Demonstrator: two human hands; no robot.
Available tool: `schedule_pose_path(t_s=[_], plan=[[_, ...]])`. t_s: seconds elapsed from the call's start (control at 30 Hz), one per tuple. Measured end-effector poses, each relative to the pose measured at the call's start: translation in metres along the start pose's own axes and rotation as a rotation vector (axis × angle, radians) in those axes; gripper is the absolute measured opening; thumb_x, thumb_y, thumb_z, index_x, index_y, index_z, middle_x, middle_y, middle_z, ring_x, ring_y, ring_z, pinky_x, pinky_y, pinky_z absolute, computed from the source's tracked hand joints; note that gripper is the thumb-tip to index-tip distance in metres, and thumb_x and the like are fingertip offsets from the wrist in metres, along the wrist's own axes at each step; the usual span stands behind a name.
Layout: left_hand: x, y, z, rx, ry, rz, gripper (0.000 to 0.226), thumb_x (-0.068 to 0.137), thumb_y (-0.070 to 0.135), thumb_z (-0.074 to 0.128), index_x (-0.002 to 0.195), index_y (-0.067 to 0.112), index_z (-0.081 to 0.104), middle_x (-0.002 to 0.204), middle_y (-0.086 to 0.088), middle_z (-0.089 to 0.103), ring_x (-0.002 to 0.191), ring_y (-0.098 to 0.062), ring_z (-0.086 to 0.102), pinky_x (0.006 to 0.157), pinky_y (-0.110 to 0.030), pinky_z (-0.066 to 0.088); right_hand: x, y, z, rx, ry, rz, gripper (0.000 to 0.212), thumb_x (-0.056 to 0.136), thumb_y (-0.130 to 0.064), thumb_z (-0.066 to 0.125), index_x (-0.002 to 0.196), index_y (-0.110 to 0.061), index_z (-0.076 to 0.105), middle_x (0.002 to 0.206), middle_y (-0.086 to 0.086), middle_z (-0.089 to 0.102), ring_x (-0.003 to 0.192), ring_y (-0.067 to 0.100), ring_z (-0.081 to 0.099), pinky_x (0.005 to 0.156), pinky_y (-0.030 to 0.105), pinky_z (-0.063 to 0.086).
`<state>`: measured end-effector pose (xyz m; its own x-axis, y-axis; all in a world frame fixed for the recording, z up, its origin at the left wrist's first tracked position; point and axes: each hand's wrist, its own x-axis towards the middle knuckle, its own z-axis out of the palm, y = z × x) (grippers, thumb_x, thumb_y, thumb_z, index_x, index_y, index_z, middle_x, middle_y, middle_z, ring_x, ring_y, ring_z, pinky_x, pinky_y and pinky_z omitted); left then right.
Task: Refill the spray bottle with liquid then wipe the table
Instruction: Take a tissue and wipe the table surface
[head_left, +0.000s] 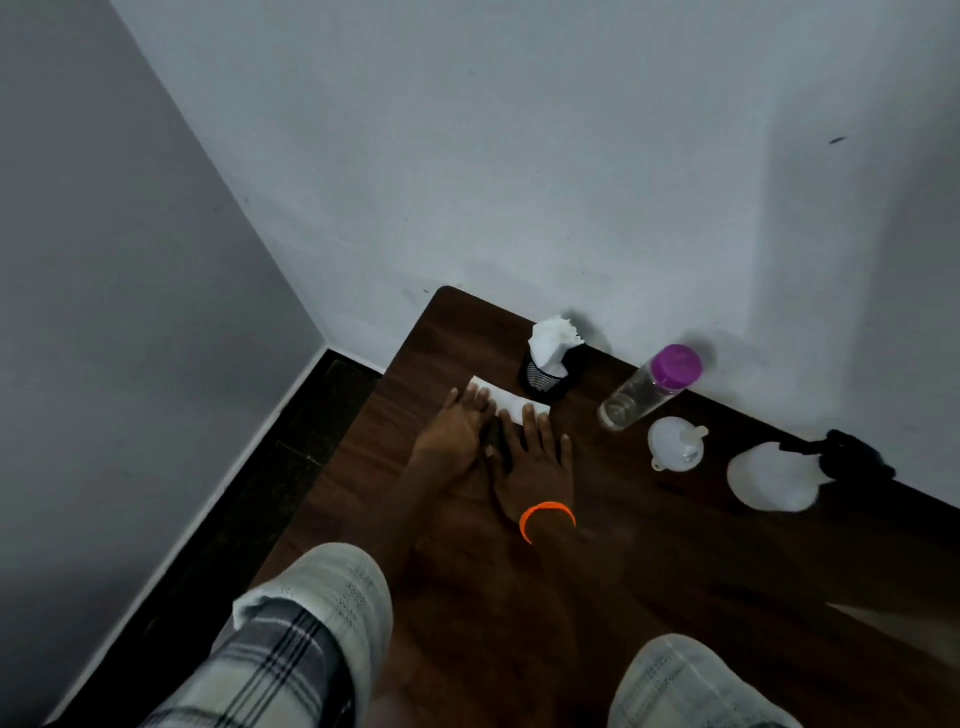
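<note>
So here we've got the spray bottle (774, 475) sitting at the right of the frame on the dark wood-grain bench (675, 597): a squat, rounded white plastic body with a black trigger head pointing off to the right edge. It looks tipped over or at least leaning, long axis running roughly left-to-right, though it's blurry enough that we can't swear to it.

Just to its left there's a small white plastic funnel (677, 442), wide mouth facing up at us, and beyond that a clear cylindrical bottle (647, 387) with a purple cap, slanting from lower left to upper right in the picture (wide-angle lens, so hard to judge the true tilt).

Near the middle of the frame, both hands are flat on a white tissue (511, 405) spread on the bench. The left hand (454, 439) and right hand (535, 457) lie side by side, fingers straight and pressing down on the paper, not curled around anything. The right wrist wears an orange band (548, 517).

Right behind the tissue stands a black mesh holder (545, 376) stuffed with more crumpled white tissues. Plaid sleeves (291, 634) are rolled up at the bottom of the frame, and pale walls fill the upper half.
</note>
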<state>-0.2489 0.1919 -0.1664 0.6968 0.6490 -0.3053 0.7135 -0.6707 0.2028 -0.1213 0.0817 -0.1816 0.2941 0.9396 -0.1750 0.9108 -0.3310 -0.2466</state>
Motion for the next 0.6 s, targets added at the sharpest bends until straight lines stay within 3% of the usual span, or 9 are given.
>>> schedule_pose_path(t_s=[0.13, 0.37, 0.43, 0.6], plan=[[-0.014, 0.019, 0.007, -0.026, 0.033, 0.041, 0.056, 0.106, 0.025, 0.038, 0.158, 0.012, 0.022, 0.167, -0.010, 0.011, 0.155, -0.027, 0.001, 0.122, -0.037, -0.010, -0.023, 0.012, -0.001, 0.006, -0.002, 0.039, 0.062, 0.100, -0.062, 0.025, 0.158, -0.042, 0.021, 0.169, -0.001, 0.017, 0.156, 0.023, 0.013, 0.124, 0.053, 0.008], [-0.066, 0.037, 0.031, -0.122, 0.065, 0.068, 0.054, 0.100, 0.024, 0.049, 0.151, 0.008, 0.040, 0.161, -0.014, 0.031, 0.153, -0.032, 0.018, 0.124, -0.043, -0.002, -0.089, 0.012, -0.001, -0.001, -0.097, 0.033, 0.064, 0.101, -0.063, 0.021, 0.160, -0.042, 0.007, 0.170, -0.004, 0.001, 0.157, 0.020, -0.002, 0.125, 0.050, 0.001], [-0.090, 0.042, 0.037, -0.136, 0.091, 0.065, 0.052, 0.099, 0.024, 0.047, 0.149, 0.007, 0.044, 0.159, -0.014, 0.035, 0.152, -0.031, 0.022, 0.125, -0.044, 0.003, -0.109, 0.008, 0.004, -0.001, -0.106, 0.009, 0.064, 0.101, -0.062, 0.024, 0.160, -0.041, 0.010, 0.170, -0.002, 0.004, 0.157, 0.021, 0.000, 0.125, 0.051, 0.002], [-0.156, 0.044, 0.055, -0.144, 0.089, 0.002, 0.053, 0.082, 0.022, 0.074, 0.132, 0.008, 0.064, 0.140, -0.014, 0.059, 0.136, -0.032, 0.050, 0.121, -0.043, 0.017, -0.160, -0.007, 0.017, 0.007, -0.114, -0.079, 0.063, 0.098, -0.061, 0.035, 0.157, -0.040, 0.028, 0.167, -0.001, 0.022, 0.156, 0.023, 0.015, 0.122, 0.052, 0.010]])
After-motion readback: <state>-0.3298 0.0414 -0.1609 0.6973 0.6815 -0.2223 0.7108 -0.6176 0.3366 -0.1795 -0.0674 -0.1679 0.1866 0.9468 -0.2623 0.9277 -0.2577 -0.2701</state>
